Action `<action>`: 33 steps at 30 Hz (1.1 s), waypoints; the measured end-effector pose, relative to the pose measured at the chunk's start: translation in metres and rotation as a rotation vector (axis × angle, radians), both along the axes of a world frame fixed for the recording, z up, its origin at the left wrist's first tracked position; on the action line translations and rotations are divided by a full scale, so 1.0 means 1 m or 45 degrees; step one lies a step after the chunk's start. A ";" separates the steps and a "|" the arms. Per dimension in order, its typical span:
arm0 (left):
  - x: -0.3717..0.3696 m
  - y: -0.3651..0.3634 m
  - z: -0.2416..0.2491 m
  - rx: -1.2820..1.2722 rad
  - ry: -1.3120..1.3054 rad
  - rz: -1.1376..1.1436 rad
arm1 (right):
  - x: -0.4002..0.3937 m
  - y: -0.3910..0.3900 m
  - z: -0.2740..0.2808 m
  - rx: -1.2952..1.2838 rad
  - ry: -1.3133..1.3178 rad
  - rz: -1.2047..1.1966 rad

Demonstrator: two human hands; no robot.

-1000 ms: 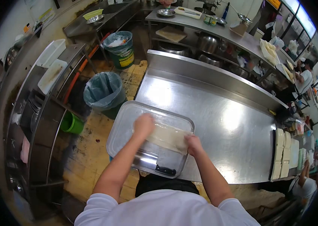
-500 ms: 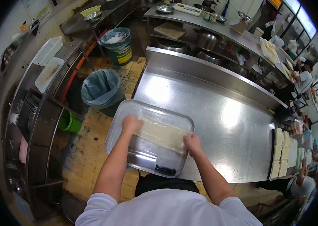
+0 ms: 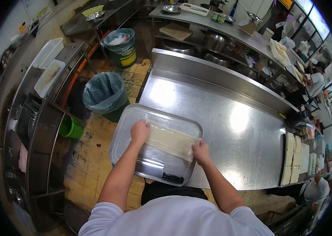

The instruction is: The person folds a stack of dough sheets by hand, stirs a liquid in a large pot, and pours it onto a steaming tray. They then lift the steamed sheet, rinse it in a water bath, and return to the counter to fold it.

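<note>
A long pale slab in clear plastic wrap (image 3: 170, 139) lies across a metal tray (image 3: 123, 129), angled down toward the right. My left hand (image 3: 140, 131) is closed on the wrap at its left end. At the right end, my right hand (image 3: 200, 152) pinches the wrap near the tray's edge. Below the slab, a large knife with a black handle (image 3: 172, 178) and a wide shiny blade rests in the tray near me.
The tray is on a steel table (image 3: 221, 118) with a raised back edge. Left stand a lined bin (image 3: 105, 94), another bin (image 3: 122, 49) and a green bucket (image 3: 71, 128). Pale blocks (image 3: 290, 157) sit at the right end. People (image 3: 315, 84) are farther right.
My left hand has shifted slightly right and turned a little at the slab's left end. My right hand has barely moved, still at the right end.
</note>
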State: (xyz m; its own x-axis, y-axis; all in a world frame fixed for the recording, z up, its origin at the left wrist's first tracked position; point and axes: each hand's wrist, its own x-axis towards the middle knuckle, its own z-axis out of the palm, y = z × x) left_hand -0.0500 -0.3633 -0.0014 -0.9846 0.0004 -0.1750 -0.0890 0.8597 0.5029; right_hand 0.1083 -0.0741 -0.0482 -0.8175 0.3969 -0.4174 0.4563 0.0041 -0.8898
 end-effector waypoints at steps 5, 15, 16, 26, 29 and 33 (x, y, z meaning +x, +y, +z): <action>0.016 0.000 0.025 0.168 0.127 0.011 | 0.004 0.001 0.013 0.031 0.049 0.048; 0.040 -0.017 0.067 0.290 0.330 0.008 | 0.003 -0.012 0.056 -0.022 0.109 0.069; 0.040 -0.020 0.064 0.284 0.353 0.012 | 0.002 -0.014 0.061 -0.013 0.093 0.081; 0.026 -0.039 0.023 0.021 0.089 -0.024 | -0.009 0.004 0.034 0.142 -0.204 0.236; 0.034 -0.047 0.021 0.006 0.006 -0.027 | 0.000 0.017 0.026 0.342 -0.107 0.207; 0.041 -0.061 0.014 -0.001 0.112 0.049 | 0.019 0.015 0.059 0.621 -0.059 0.321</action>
